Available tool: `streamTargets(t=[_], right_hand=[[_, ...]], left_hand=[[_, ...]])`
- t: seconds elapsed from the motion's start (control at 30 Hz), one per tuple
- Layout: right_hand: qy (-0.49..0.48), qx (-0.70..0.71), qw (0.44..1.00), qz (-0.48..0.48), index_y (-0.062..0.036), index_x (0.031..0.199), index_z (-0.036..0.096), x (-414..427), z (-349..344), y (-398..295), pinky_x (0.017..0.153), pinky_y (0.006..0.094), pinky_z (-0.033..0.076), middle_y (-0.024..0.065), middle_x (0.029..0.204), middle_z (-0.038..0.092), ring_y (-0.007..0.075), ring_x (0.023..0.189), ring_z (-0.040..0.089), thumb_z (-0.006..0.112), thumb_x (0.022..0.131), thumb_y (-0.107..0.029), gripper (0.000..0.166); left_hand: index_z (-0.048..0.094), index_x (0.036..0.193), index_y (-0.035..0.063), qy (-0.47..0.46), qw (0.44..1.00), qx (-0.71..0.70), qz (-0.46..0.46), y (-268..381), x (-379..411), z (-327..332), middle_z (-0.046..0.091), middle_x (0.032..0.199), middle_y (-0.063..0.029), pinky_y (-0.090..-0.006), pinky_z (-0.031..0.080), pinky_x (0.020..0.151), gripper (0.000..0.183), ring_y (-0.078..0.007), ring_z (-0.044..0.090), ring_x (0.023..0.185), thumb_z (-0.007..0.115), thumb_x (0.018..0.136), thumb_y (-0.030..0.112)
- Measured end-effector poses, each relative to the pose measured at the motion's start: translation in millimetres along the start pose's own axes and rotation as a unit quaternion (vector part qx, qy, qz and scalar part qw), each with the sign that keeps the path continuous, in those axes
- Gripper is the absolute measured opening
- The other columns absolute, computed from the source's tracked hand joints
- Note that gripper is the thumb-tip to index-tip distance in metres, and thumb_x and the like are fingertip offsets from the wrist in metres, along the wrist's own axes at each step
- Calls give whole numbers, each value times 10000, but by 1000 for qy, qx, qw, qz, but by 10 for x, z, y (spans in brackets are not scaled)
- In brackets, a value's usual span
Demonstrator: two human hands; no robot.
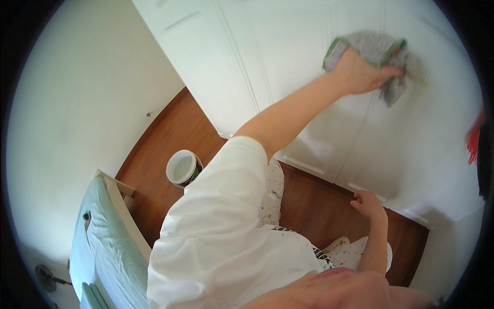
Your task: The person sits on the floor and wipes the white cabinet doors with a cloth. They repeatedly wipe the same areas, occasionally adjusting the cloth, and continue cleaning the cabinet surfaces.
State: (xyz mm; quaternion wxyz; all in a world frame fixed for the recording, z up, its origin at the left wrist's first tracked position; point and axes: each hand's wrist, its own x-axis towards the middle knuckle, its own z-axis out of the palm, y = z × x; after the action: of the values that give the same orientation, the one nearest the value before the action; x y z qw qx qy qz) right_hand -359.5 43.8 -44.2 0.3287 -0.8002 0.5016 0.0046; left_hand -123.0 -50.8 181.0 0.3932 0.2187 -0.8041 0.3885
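My left hand is shut on a grey cleaning cloth with green edging. It presses the bunched cloth to the white panelled door, high on its face. Part of the cloth hangs below my thumb and looks blurred. A faint yellowish streak shows just right of the cloth. Low down, my right hand hangs near the foot of the doors, over my knee. Its fingers are loosely curled and apart, with nothing seen in them.
A white plastic bucket stands on the brown wooden floor to my left. Beyond it is a bed with a pale blue sheet and a light frame. Red tassels hang at the right rim. A plain wall runs along the left.
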Motion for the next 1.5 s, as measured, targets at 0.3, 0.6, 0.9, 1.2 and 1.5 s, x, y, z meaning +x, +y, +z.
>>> streamTargets(t=[0.3, 0.6, 0.9, 1.2, 1.5], right_hand=[[21, -15, 999, -37, 0, 1069, 625, -31, 139, 19, 796, 363, 501, 150, 951, 657, 272, 880, 627, 700, 776, -188, 356], [4, -1, 999, -38, -11, 1088, 611, -104, 165, -93, 849, 397, 481, 163, 1057, 633, 310, 987, 596, 684, 798, -188, 347], [18, -1, 999, -28, -1, 1048, 630, 30, 152, 22, 802, 376, 496, 162, 961, 655, 290, 894, 622, 697, 778, -193, 339], [30, 1, 999, -37, 2, 1024, 635, 112, 151, 120, 788, 376, 494, 149, 937, 661, 288, 873, 623, 703, 774, -199, 328], [9, -13, 1000, -22, -2, 1072, 608, -43, 91, -26, 867, 402, 471, 181, 1079, 624, 335, 1023, 578, 672, 812, -202, 334]], left_hand=[[511, 1267, 102, 202, 952, 129, -191, -417, 837, -341, 585, 1070, -227, -451, 457, 739, 491, -372, 575, 941, 640, 794, 112], [638, 1053, 297, 95, 968, -5, -233, 5, -342, 584, 475, 1331, -161, -543, 415, 860, 396, -407, 492, 1120, 709, 666, 252], [599, 1168, 59, -95, 929, -216, -287, 903, -1541, 437, 632, 1076, -115, -396, 436, 897, 487, -312, 585, 1000, 679, 790, 354], [623, 995, 330, 34, 996, 72, -28, 123, -395, 32, 577, 1208, -95, -458, 453, 813, 259, -284, 573, 1020, 648, 737, 322], [454, 1311, 124, 107, 958, 132, -232, -96, 776, -63, 256, 1462, -266, -444, 454, 856, 548, -402, 528, 1087, 643, 798, 151]])
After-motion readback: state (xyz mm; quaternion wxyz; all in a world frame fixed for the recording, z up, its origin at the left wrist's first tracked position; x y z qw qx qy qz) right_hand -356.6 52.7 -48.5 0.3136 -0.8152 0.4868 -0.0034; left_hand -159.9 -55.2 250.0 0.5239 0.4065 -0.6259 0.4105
